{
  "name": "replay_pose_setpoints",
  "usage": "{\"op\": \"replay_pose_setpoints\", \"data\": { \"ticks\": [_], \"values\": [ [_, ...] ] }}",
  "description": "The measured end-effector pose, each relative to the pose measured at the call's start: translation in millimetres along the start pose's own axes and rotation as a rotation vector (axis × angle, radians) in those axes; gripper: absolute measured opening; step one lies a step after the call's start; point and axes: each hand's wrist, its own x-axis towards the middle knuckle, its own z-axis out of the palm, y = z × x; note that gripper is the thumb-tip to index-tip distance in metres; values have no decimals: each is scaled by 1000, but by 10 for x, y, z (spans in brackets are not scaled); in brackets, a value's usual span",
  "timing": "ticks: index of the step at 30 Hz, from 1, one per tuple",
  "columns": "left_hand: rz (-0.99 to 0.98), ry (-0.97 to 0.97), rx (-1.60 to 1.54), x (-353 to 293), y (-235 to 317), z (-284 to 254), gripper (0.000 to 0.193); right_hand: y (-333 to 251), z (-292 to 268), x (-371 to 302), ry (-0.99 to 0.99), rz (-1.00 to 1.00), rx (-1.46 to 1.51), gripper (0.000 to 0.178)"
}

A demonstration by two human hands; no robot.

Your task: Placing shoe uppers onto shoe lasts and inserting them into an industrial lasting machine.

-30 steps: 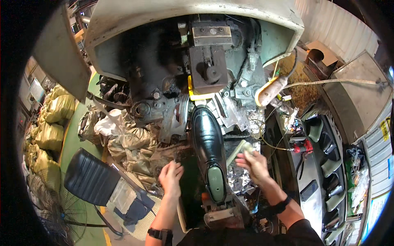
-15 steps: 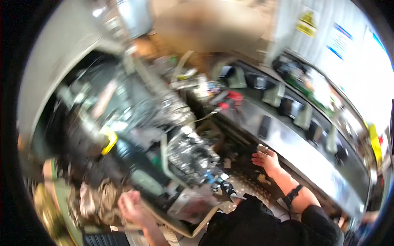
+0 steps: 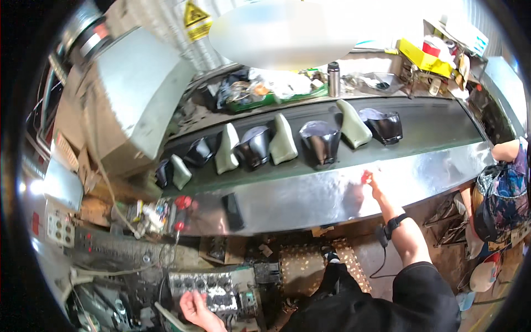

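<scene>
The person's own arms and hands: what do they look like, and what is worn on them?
The left hand and the right hand are bare, without gloves. The right arm has a short black sleeve and, round the forearm, a black strap with a small dark box; a thin dark cable seems to hang from it.

From the person's head, the left of two wide fisheye cameras looks down and forward across a long metal surface [image 3: 287, 207] toward the corrugated wall [image 3: 157, 25]. The left grip [image 3: 198, 311] and right grip [image 3: 374, 183] sit nearer the lens, the wall well beyond, and straight edges bow toward the view's margins.
</scene>
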Motion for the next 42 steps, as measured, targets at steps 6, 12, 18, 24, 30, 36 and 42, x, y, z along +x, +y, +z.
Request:
{"op": "replay_pose_setpoints", "data": {
  "ticks": [6,12,18,24,30,36,42],
  "values": [
    [-239,-210,271,-360,-493,804,30,-824,-782,1467,241,-27,123,127],
    [-399,-226,351,-309,-626,1235,29,-1053,-1010,2409,255,38,483,57],
    [-380,-410,394,-403,-525,1715,32,-1338,-509,2411,71,-540,217,72],
    [-404,-465,382,-516,-408,2058,34,-1110,283,2002,-133,-700,-1132,83],
    [-459,-471,454,-423,-593,2180,22,-601,430,1735,-136,-641,-1653,103],
    [-452,-503,259,-275,-706,2286,20,-978,81,1048,-274,-655,-1649,106],
    [-572,-962,115,-608,-907,3106,28,-1126,-128,-208,-351,-463,-1806,107]
  ]
}}
